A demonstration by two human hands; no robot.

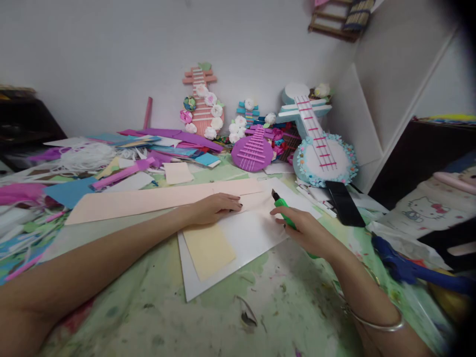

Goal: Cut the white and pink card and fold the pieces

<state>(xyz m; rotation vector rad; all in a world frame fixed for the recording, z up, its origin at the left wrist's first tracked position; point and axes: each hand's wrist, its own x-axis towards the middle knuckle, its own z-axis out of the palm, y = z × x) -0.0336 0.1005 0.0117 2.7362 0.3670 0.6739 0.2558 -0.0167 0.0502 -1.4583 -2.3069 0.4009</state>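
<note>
My left hand (215,207) lies flat, fingers spread, pressing a long peach foam strip (148,199) onto a white sheet (249,238). My right hand (305,229) is closed round a green utility knife (283,207), its black tip pointing at the strip's right end just beside my left fingertips. A pale yellow rectangle (208,250) rests on the white sheet below my left wrist.
Foam craft guitars stand against the wall: purple (253,151), light blue (320,148), pink with flowers (201,106). Coloured foam scraps (122,148) pile at the left. A black phone (344,203) lies right of the sheet, a blue tool (405,267) further right.
</note>
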